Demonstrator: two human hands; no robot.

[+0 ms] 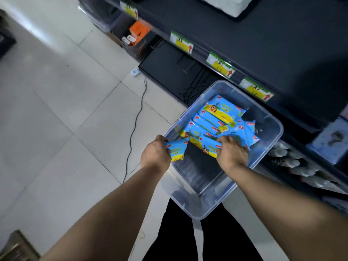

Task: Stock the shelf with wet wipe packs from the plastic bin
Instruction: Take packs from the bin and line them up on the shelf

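1. Forearms first: both reach down and away from me to the plastic bin (195,210). Its bottom shows through on my side of the hands.
2. At the bin's left rim, my left hand (155,152) has its fingers curled tight round the end of one wet wipe pack (176,150). The free end sticks out toward the right hand, so the long axis lies roughly crosswise between the two hands, printed face up. I judge it is held by the end so that it lifts clear of the rim.
3. My right hand (230,151) is inside the bin, fingers curled down over a second pack (203,146). I cannot tell whether it grips one pack or several. This pack's long axis slants from the right hand toward the left.
4. Just beyond the right hand's knuckles, the other packs (220,112) overlap like shingles, faces up, long axes mostly across the bin.
5. Beyond and above both hands runs the dark shelf (263,44), edged with price labels (220,65). I judge the packs belong there.
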